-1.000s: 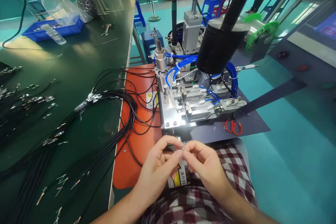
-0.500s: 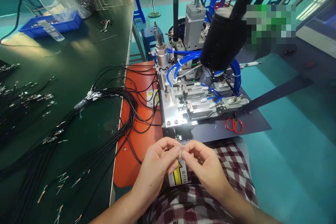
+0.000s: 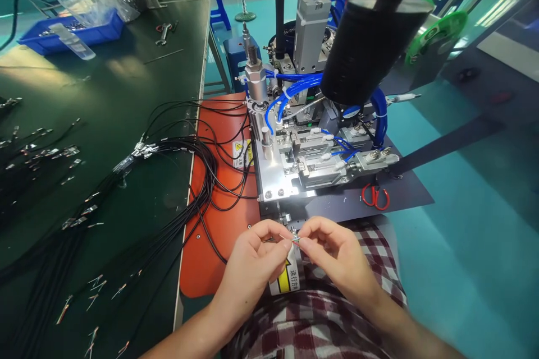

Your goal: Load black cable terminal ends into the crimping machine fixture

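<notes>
In front of the machine's near edge, my left hand [image 3: 259, 255] and my right hand [image 3: 337, 249] meet, thumb and fingertips pinched. Thin coloured wires [image 3: 296, 239] show between the fingertips; both hands grip them, and their ends are partly hidden. One black cable [image 3: 219, 252] runs from the coil toward my left hand and passes out of sight behind it. The bundle of black cables [image 3: 206, 179] hangs over the table edge onto the orange board [image 3: 202, 269], with metal connectors [image 3: 143, 150] gathered at one end.
The metal machine [image 3: 311, 151] with blue air tubes stands ahead, under a black hose nozzle [image 3: 370, 45]. Red-handled scissors [image 3: 376, 197] lie at its right. On the dark green table [image 3: 147, 95] are more cable ends [image 3: 95, 286], a blue tray [image 3: 96, 33] and a wrench [image 3: 163, 33].
My fingertips have shifted slightly on the wires, which now show more spread between the two hands. My right hand has turned a little, and the camera view has moved slightly.
</notes>
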`<state>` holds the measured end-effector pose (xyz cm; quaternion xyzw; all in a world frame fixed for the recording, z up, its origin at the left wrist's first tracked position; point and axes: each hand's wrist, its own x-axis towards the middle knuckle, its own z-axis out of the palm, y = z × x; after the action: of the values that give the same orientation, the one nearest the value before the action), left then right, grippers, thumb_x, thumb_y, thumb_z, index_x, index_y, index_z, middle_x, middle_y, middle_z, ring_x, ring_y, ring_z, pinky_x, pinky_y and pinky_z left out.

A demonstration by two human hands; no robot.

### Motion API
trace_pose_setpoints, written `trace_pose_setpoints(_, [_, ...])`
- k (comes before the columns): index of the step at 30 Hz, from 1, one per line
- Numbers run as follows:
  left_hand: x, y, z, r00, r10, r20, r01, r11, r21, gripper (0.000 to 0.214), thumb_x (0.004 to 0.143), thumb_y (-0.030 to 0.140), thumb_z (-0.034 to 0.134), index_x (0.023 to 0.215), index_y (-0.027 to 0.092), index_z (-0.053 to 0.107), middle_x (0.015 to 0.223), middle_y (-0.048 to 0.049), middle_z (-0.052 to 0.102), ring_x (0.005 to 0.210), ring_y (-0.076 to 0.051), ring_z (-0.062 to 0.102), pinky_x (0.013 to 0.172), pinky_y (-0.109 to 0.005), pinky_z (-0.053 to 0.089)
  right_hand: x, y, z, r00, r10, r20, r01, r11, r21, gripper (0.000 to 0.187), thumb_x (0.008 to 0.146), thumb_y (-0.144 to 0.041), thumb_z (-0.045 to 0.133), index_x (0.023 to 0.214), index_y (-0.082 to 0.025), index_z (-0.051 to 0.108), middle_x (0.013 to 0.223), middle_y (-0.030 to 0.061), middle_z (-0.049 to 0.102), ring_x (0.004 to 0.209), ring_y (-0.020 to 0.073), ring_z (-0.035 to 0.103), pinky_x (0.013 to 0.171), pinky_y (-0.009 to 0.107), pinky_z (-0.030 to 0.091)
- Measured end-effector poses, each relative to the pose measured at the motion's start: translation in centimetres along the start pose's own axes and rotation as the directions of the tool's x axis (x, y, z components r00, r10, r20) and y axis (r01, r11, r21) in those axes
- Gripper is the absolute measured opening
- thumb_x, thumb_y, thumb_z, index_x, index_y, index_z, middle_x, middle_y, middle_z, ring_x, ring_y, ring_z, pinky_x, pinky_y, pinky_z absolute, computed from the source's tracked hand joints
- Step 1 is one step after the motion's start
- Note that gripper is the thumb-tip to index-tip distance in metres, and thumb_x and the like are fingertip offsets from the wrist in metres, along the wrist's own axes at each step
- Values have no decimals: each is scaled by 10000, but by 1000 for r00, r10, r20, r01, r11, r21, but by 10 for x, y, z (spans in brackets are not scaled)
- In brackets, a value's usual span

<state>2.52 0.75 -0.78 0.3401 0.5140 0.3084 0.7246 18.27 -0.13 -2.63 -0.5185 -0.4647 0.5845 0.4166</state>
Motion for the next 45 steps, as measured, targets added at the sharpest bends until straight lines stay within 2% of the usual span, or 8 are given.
trace_pose_setpoints(7, [-2, 0, 2, 1000, 4, -3, -4, 999, 36, 157, 782, 309, 633, 788, 172, 556, 428, 106, 330, 412, -46, 240, 410, -175, 172, 0, -1, 4, 1000, -18, -23, 18, 1000, -18, 105, 776, -280, 635, 725, -192, 612, 644, -2, 589, 557, 132, 493, 521, 252, 400])
trace_pose_setpoints(14, [-2, 2, 6, 999, 34, 5, -34, 999, 14, 207, 785, 342, 629, 827, 177, 511, 573, 53, 527, 401, -34, 305, 394, -172, 212, 2, 3, 6, 999, 40, -32, -39, 998, 46, 128, 767, -283, 641, 704, -177, 606, 621, -11, 568, 536, 113, 454, 507, 240, 373])
trace_pose_setpoints(18, [-3, 0, 5, 998, 49, 30, -49, 999, -14, 212, 814, 353, 616, 838, 185, 488, 596, 57, 518, 426, -37, 314, 411, -174, 214, 2, 6, 7, 992, 126, 25, -128, 978, 166, 196, 755, -344, 667, 703, -171, 591, 617, -26, 533, 516, 94, 417, 496, 231, 356])
trace_pose_setpoints(20, [-4, -2, 4, 998, 54, 36, -53, 998, -14, 226, 814, 360, 633, 842, 189, 489, 538, 86, 441, 433, -40, 264, 421, -179, 184, 2, 6, 7, 988, 150, 49, -157, 968, 196, 228, 752, -377, 672, 703, -173, 584, 607, -33, 516, 513, 94, 413, 497, 231, 355])
trace_pose_setpoints(24, [-3, -7, 2, 999, 43, 13, -43, 999, 4, 261, 827, 408, 634, 808, 195, 485, 439, 119, 290, 419, -50, 207, 428, -202, 136, -1, 2, 8, 990, 139, 15, -139, 982, 128, 247, 746, -398, 674, 690, -178, 578, 593, -38, 483, 521, 100, 388, 496, 235, 337])
trace_pose_setpoints(29, [-1, -9, 0, 999, 34, -3, -34, 999, -35, 246, 875, 408, 572, 802, 190, 484, 422, 98, 377, 417, -57, 228, 458, -221, 182, -4, 4, 9, 993, 114, -7, -113, 989, 94, 246, 771, -398, 654, 692, -180, 574, 584, -37, 480, 520, 102, 379, 495, 235, 338])
trace_pose_setpoints(37, [1, -7, -2, 999, 16, 39, -12, 996, -88, 236, 875, 394, 585, 816, 183, 497, 423, 103, 380, 420, -51, 231, 484, -225, 176, -4, 9, 7, 993, 114, 14, -115, 985, 128, 208, 788, -360, 656, 717, -172, 602, 625, -24, 533, 525, 99, 431, 512, 236, 372])
trace_pose_setpoints(45, [0, -3, -2, 999, 6, 40, -5, 1000, -18, 249, 860, 390, 604, 786, 163, 531, 418, 102, 375, 404, -41, 221, 475, -230, 155, -3, 5, 6, 991, 111, 72, -118, 988, 104, 190, 782, -333, 653, 711, -166, 600, 594, -35, 504, 538, 100, 414, 518, 237, 344])
